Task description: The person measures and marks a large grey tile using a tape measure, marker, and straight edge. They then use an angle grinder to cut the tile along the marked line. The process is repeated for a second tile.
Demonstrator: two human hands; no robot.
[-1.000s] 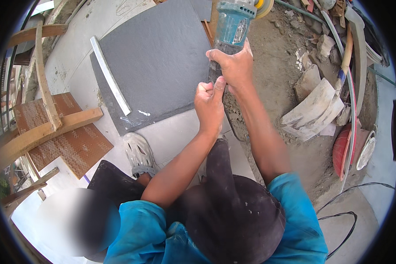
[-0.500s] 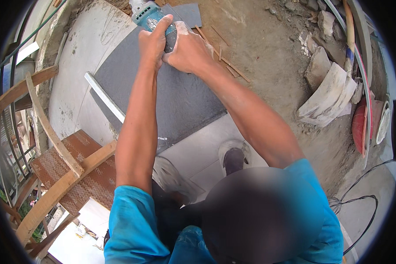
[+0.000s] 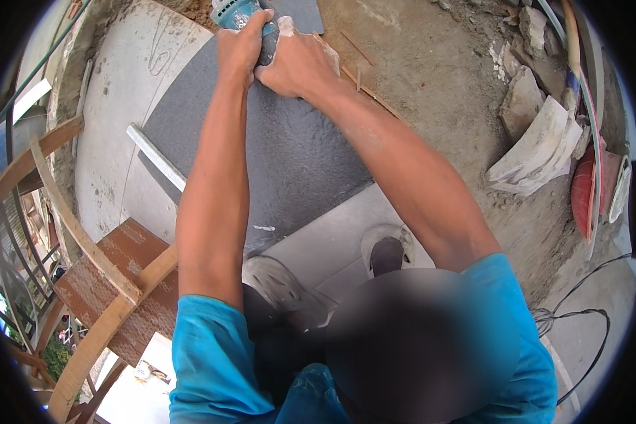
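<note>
Gripping the grinder (image 3: 239, 14) with left hand (image 3: 239, 51) and right hand (image 3: 300, 62) close together, upper frame, left of centre, probably for steadiness near the slab (image 3: 293, 152).

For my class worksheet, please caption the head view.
Left hand and right hand grip a teal power tool near a dark grey slab.

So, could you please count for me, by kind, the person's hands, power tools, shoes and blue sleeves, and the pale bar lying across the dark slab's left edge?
Hands: 2 (left hand, right hand)
Power tool: 1
Shoes: 2 (left shoe, right shoe)
Blue sleeves: 2 (left sleeve, right sleeve)
Pale bar: 1
Total: 8
</note>
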